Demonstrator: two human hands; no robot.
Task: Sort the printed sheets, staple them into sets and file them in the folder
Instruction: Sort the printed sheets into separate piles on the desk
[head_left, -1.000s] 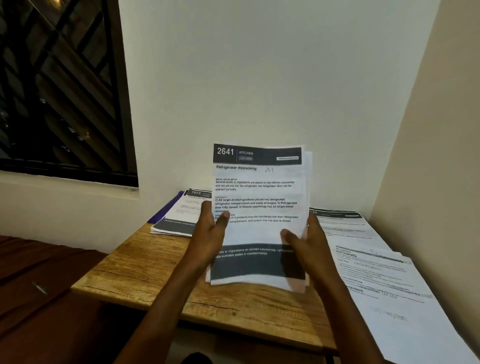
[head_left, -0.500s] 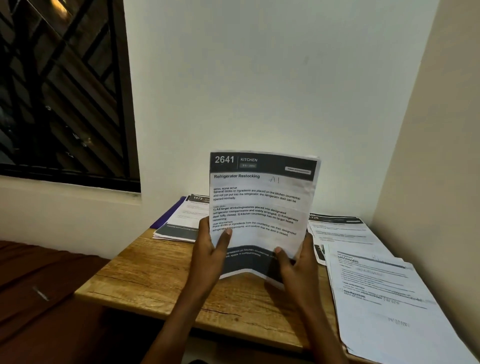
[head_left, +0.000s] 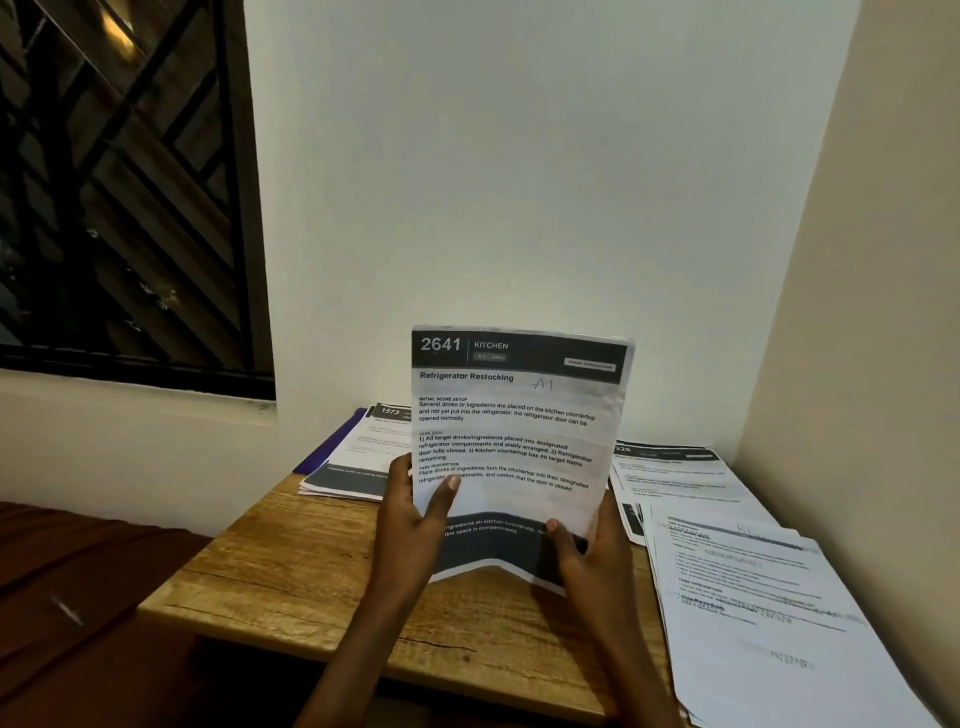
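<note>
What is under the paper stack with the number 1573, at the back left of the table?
A purple folder lies under the 1573 stack; only its left edge shows. The rest of it is covered by the sheets.

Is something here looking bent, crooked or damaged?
Yes: the held sheets, headed 2641, are buckled upward at the middle of the bottom edge, between the left hand and right hand. No tear is visible.

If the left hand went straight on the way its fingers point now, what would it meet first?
Beyond the sheets it grips, the left hand points up and away, toward the stack headed 1573 at the table's back, then the wall. Depth is unclear, so it might pass over the stack.
</note>
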